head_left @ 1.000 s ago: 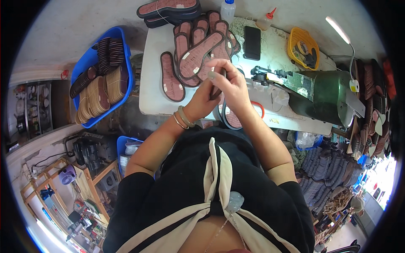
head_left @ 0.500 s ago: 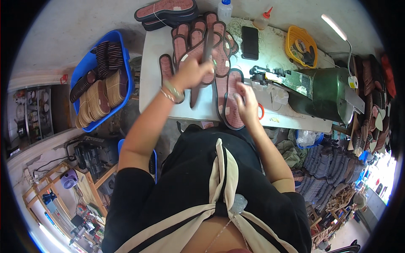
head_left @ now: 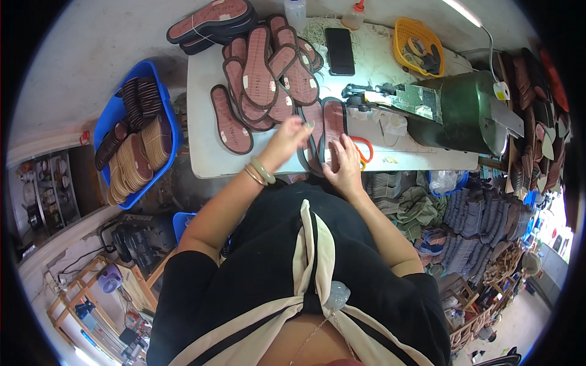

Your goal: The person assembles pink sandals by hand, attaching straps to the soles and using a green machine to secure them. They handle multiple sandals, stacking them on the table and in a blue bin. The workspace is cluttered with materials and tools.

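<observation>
Two pinkish-brown insoles with dark edging lie side by side before me: the right insole and the left insole, partly covered by my hands. On the lower part of the right one rests my right hand, its fingers and thumb apart. My left hand, with bangles on its wrist, hovers at the left insole with loosely bent fingers and nothing in them. Beyond it spreads a loose pile of insoles. A single insole lies at the pile's left edge.
Orange-red scissors lie right of my right hand. A green sewing machine occupies the table's right side. A phone, a yellow basket and a tied insole bundle are farther back. A blue basket of soles stands left.
A dark insole blurred at my left hand is now out of it, and the pile is rearranged. My left hand has come nearer, to the right. My view has shifted slightly.
</observation>
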Demonstrator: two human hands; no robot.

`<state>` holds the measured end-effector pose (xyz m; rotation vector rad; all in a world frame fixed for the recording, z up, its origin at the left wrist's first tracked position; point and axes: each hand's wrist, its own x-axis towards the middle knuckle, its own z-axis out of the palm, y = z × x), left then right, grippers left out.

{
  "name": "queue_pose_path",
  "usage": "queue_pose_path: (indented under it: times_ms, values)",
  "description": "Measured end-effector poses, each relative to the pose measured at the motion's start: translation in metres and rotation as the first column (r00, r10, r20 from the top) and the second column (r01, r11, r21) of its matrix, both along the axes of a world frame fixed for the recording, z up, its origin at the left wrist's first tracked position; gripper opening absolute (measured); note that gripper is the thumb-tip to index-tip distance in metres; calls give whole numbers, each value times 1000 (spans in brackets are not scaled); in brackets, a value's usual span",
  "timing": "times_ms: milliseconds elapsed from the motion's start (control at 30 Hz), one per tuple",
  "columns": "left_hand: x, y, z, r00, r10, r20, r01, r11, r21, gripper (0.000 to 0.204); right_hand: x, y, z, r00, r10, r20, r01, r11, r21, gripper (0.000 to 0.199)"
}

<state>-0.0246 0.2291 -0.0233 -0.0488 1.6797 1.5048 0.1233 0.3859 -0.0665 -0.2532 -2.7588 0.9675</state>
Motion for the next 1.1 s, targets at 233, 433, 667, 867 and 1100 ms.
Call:
queue_pose_path:
  times_ms: [233, 433, 667, 867, 1100]
  values:
    - [17, 6, -82, 994, -47, -103, 54, 997, 64, 48, -3, -3, 8, 998, 47, 47, -51, 995, 87, 60]
    - [14, 15, -69, 786, -344, -515, 163, 917, -364, 50, -3, 16, 10, 994, 87, 66, -91, 994, 65, 54]
    - [16, 19, -73, 680, -299, -669, 36, 926, -377, 53, 3, 39, 61, 980, 200, 2, -199, 976, -88, 54]
    - [21, 2, 39, 823, -135, 552, -401, 550, 733, 52, -32, -1, 96, 921, 340, -193, -335, 940, 57, 57]
    - [11, -7, 50, 974, -59, 218, -65, 850, 523, 23, -61, 33, 128, 974, 183, 133, 5, 574, -819, 56]
